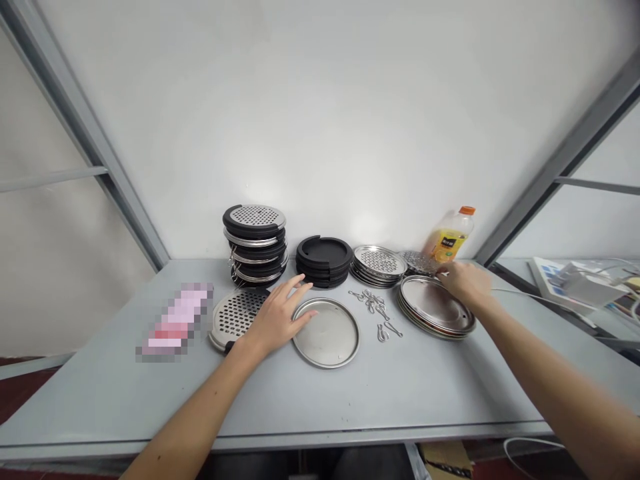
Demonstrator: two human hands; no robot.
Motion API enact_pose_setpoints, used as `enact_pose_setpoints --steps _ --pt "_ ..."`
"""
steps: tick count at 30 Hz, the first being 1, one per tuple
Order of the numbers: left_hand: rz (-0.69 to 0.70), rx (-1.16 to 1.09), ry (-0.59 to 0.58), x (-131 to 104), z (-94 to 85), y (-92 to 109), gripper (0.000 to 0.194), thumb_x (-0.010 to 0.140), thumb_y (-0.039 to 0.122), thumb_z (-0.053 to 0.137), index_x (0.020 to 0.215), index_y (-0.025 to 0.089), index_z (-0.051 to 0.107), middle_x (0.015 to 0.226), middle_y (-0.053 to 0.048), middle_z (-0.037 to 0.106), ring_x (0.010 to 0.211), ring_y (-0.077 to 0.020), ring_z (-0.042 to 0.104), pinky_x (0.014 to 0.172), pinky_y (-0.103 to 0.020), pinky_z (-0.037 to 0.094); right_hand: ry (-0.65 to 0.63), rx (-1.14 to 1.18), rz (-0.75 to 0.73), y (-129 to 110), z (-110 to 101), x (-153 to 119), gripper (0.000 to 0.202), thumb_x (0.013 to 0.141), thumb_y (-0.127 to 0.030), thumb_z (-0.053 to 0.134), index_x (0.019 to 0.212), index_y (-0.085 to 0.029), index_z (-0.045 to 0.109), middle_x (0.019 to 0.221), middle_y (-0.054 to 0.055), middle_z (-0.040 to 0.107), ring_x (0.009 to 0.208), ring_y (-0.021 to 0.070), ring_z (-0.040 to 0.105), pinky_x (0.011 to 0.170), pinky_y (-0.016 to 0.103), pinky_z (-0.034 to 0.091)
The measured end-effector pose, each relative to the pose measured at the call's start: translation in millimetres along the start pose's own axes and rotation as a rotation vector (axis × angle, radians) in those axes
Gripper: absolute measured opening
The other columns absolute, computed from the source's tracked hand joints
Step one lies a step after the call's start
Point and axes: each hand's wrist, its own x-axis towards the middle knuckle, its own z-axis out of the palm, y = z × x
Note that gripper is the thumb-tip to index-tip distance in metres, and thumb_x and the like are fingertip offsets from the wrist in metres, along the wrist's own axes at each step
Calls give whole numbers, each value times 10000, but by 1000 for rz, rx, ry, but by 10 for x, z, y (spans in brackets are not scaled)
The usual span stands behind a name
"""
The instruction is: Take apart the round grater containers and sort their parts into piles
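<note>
My left hand (pixel 280 316) is over the gap between a perforated metal disc (pixel 235 316) with black edging and a round metal plate (pixel 327 335); its fingers are spread and hold nothing. My right hand (pixel 463 281) is closed at the back rim of a stack of round metal plates (pixel 435 305); what its fingertips hold, if anything, is hidden. Small wire clips (pixel 371 301) lie between the single plate and that stack. Behind them stands a pile of perforated discs (pixel 380 261), with another perforated disc (pixel 419 262) beside it.
A tall stack of black-rimmed discs (pixel 255 243) and a lower stack of black rings (pixel 325 260) stand along the wall. An orange-capped bottle (pixel 453 238) is at the back right. A blurred pink item (pixel 177 320) lies left. White devices (pixel 590 283) are far right.
</note>
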Motion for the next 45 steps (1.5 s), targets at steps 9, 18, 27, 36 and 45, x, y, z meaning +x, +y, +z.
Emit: enact_pose_setpoints --steps 9,18,27,36,45 --pt "-42 -31 -42 -4 22 -14 437 919 405 500 1307 206 515 1377 -112 497 1245 -265 504 1058 -452 418 74 155 12 -93 -243 39 286 785 -313 547 956 -220 756 927 133 741 717 232 641 576 317 414" --pt "-14 -139 -413 -31 -87 18 1002 635 662 712 1458 242 324 1508 -122 348 1366 -333 341 1118 -475 315 123 816 -541 -1595 -192 -643 221 800 -192 525 902 -188 720 863 47 751 794 190 698 735 296 541" --pt "-25 -149 -580 -55 -62 -37 1168 564 669 742 1505 224 212 1549 -101 285 1398 -345 306 1137 -442 283 -150 816 -760 -1875 101 -1031 208 814 -202 576 968 -209 715 962 64 735 887 228 675 820 361 514" --pt "-183 -328 -435 16 -156 -48 741 825 627 533 1423 205 412 1444 -94 472 1298 -301 474 1061 -412 392 -741 1411 -796 -1779 -129 -973 245 764 -367 727 967 -232 755 1123 75 707 1140 262 599 1016 439 429" --pt "-176 -504 -261 -7 -41 -116 643 953 552 318 1475 177 290 1407 -153 499 1266 -273 510 1060 -426 385 -356 1412 -459 -1545 -171 -1044 296 776 -480 689 855 -206 767 824 62 752 788 228 687 785 387 549"
